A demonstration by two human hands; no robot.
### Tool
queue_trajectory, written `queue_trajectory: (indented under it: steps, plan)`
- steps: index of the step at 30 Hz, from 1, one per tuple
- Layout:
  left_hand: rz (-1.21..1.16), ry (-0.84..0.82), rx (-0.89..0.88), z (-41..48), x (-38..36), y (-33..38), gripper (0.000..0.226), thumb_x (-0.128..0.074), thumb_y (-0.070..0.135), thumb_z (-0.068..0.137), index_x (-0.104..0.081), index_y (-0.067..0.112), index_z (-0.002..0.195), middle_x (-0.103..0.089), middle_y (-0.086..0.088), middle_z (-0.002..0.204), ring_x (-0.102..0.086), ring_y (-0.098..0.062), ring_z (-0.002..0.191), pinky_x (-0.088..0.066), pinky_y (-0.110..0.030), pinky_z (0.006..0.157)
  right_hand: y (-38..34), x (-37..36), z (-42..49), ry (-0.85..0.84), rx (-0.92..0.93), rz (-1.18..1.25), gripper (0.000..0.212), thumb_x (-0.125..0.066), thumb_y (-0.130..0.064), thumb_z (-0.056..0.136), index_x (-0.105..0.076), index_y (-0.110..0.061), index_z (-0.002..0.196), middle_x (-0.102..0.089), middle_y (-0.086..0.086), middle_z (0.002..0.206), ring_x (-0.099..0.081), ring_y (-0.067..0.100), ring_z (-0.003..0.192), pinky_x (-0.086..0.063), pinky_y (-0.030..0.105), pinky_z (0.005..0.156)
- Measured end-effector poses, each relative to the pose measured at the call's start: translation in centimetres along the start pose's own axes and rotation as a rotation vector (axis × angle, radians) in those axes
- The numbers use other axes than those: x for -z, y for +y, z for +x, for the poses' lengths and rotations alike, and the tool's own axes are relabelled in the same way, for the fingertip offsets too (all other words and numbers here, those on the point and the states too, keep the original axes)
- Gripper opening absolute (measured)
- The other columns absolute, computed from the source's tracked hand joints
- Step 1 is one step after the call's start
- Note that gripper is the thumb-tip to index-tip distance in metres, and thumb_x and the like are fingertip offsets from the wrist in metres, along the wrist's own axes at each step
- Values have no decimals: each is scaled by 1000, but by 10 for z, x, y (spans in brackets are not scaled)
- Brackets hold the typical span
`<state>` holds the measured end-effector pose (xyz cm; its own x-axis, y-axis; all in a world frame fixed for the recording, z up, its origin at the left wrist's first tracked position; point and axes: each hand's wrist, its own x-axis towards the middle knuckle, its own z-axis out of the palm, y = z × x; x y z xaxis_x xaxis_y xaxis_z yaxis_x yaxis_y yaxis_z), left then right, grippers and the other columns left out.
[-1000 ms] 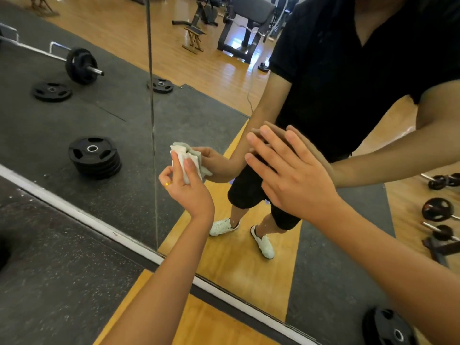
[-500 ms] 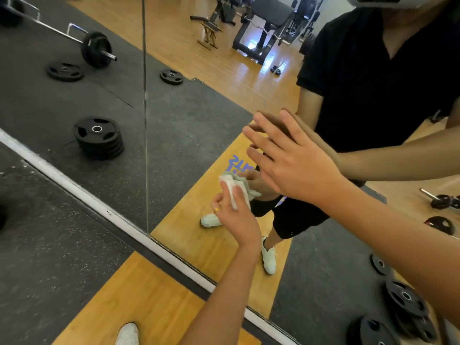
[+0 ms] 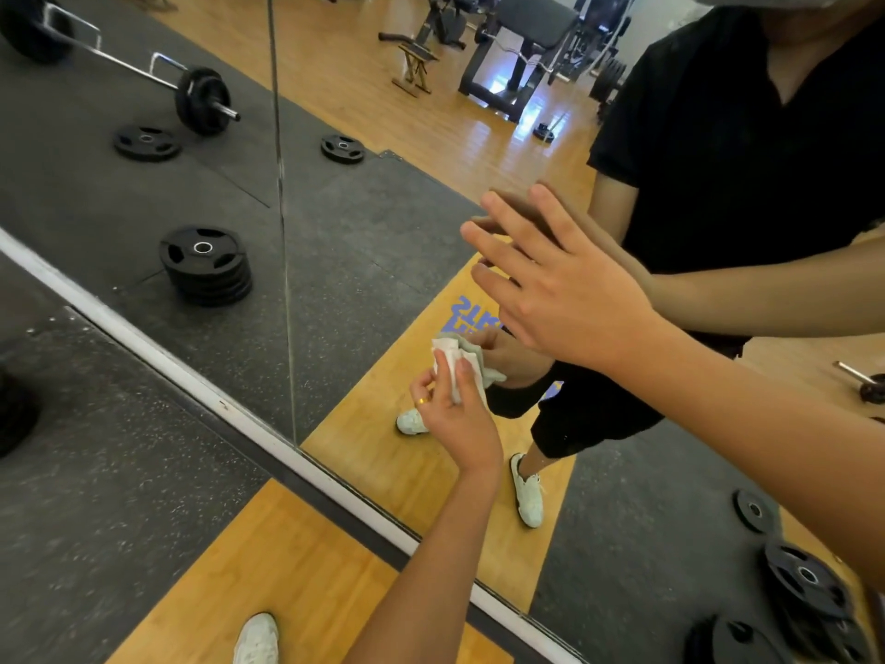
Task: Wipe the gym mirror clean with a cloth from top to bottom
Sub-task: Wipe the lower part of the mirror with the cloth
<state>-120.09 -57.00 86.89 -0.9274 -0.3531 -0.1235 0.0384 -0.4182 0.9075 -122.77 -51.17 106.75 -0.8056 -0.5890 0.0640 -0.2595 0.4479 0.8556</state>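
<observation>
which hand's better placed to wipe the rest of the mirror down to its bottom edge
Left. The left hand grips the cloth against the mirror, low on the glass. The right hand lies flat on the glass higher up, holding nothing.

crumpled white cloth [image 3: 452,364] against mirror [image 3: 335,261]

Bright, even indoor light; wide-angle bending at edges; slight blur throughout.

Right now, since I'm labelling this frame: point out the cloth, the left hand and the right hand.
cloth [image 3: 445,352], head view, white fold above the fingers.
left hand [image 3: 455,419], head view, back of hand.
right hand [image 3: 565,299], head view, back of hand.
</observation>
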Motion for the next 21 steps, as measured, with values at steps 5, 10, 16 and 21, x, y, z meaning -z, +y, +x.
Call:
queue_trajectory:
  steps: [5, 10, 16, 21]
  plan:
    - [32, 44, -53, 25, -5, 7, 34, -67, 26, 99, -70, 15, 130, -55, -8, 116, -61, -12, 101, -56, -22, 85, 1, 1, 0, 7, 6, -5, 58, -14, -32, 109, -64, -10, 129, -37, 16, 162, -19, 44, 155, -4, 62, 125]
    - [23, -21, 50, -17, 8, -17, 40, -68, 26, 96, -69, 8, 131, -55, 2, 118, -63, -1, 101, -54, -19, 84, 1, -4, 0, 46, -13, 9, 40, -34, -30, 110, -65, -10, 124, -41, 16, 160, -22, 43, 154, -8, 62, 126]
    - [-31, 27, 127, -7, 3, -5, 31, -72, 21, 95, -74, 10, 124, -55, 1, 113, -63, 3, 94, -56, -20, 83, 1, -2, 0, 34, -8, 21, 45, -29, -32, 109, -66, -13, 126, -38, 14, 163, -20, 42, 155, -5, 61, 126]
    - [-13, -30, 68, -17, 4, -13, 36, -70, 20, 95, -71, 7, 128, -54, 4, 114, -62, -2, 103, -55, -19, 86, 1, -2, -1, 37, -19, 19, 40, -32, -27, 110, -66, -13, 126, -38, 15, 162, -21, 43, 155, -5, 60, 126]
